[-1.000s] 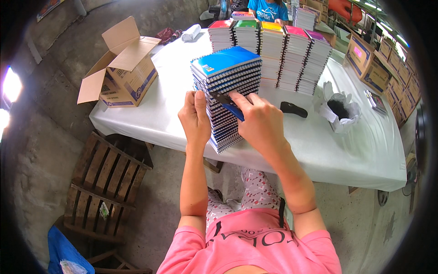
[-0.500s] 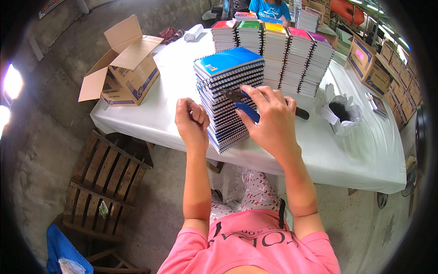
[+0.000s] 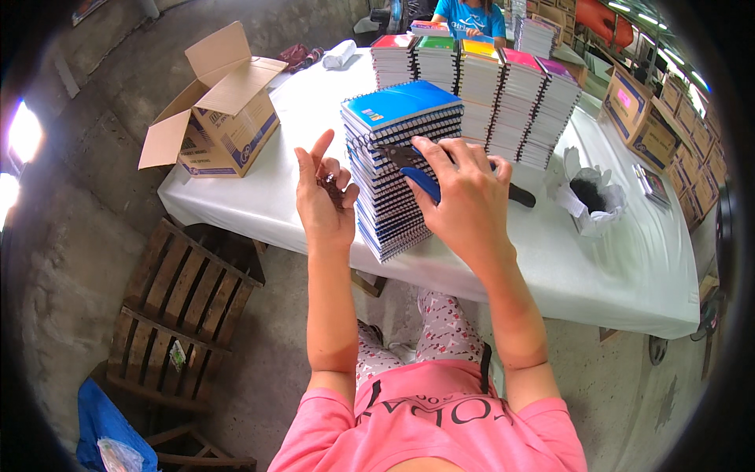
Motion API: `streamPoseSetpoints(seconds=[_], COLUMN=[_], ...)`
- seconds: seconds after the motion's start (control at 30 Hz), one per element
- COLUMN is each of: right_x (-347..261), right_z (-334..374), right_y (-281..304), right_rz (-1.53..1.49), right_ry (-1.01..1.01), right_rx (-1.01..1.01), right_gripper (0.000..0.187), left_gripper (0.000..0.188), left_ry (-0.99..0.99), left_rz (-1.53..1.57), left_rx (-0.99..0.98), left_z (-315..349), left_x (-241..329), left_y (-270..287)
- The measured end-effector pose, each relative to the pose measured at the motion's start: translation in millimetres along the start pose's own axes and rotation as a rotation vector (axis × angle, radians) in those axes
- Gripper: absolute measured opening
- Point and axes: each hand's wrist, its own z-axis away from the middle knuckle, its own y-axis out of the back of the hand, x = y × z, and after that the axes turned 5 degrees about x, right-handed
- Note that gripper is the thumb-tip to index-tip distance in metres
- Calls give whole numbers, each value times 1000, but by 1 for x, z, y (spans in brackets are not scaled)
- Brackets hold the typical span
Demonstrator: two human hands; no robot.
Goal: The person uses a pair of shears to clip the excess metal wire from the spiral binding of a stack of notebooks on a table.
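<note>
A tall stack of spiral-bound notebooks [image 3: 409,169] with a blue cover on top stands near the table's front edge. At its right side, my right hand [image 3: 468,193] is closed around pliers with blue handles [image 3: 422,182]. The dark jaws of the pliers are against the spiral-bound edges, below the top of the stack. To the left of the stack, my left hand [image 3: 324,200] is raised palm up, index finger and thumb apart and the other fingers curled. A clump of small dark bits [image 3: 330,189] lies in its palm; I cannot make out their exact kind.
Behind stand several notebook stacks [image 3: 480,98] with coloured covers. An open cardboard box [image 3: 236,138] sits at the left. To the right are a black-handled thing [image 3: 521,196] and a paper-lined container of black bits [image 3: 586,197]. A person in blue [image 3: 472,16] is across the white-covered table [image 3: 621,275].
My left hand has turned and loosened from a fist, showing dark bits in the palm. My right hand stays beside the stack with the pliers. The whole view has shifted slightly.
</note>
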Motion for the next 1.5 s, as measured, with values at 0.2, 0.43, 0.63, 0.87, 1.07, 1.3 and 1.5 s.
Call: streamPoseSetpoints(seconds=[0.2,0.43,0.63,0.87,1.07,1.3,1.5], right_x=[-5,-9,-4,-12,-14,0,3], right_z=[-2,0,-1,-3,-6,-5,-7], right_y=[-2,3,-1,2,6,-6,2], right_rz=[-7,19,-28,14,-7,-224,-282], right_ry=[-1,1,-20,-19,-26,-82,-108], right_rx=[1,-18,-16,-56,-83,-148,-236], right_gripper=[46,46,44,39,36,34,39], left_gripper=[51,44,42,40,38,35,32], left_ry=[-640,-796,-869,-956,-933,-955,-1008], left_rz=[-804,-952,-972,-1000,-995,-1031,-1128], left_rx=[-65,-21,-20,-16,3,-7,-7], left_z=[4,0,0,-2,-1,-2,-8], left_x=[-13,-18,-18,-22,-25,-25,-27], left_y=[-8,-15,-16,-15,-12,-10,-5])
